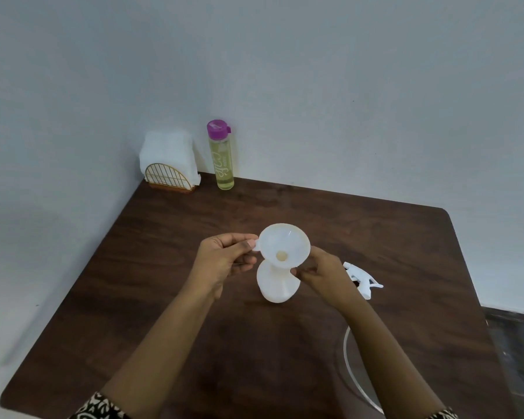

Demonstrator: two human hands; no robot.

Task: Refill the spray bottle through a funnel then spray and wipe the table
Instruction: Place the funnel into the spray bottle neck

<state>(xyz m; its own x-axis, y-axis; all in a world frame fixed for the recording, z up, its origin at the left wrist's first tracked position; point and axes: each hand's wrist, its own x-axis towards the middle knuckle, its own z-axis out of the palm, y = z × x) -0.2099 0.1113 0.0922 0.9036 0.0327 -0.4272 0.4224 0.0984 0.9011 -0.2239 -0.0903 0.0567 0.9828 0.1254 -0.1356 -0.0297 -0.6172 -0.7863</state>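
Observation:
A white spray bottle [276,285] without its head stands upright at the middle of the dark wooden table [152,267]. A white funnel [285,243] sits in its neck, tilted a little toward me. My left hand [224,258] pinches the funnel's small side tab. My right hand [321,272] grips the neck of the bottle just under the funnel. The white trigger spray head [364,279] lies on the table just right of my right hand. A clear refill bottle [221,155] of yellowish liquid with a purple cap stands at the back by the wall.
A gold wire holder with white paper napkins [170,161] stands in the back left corner against the wall. A round metal rim [350,362] shows near the front right, partly behind my right forearm. The table's right edge drops to a dark floor.

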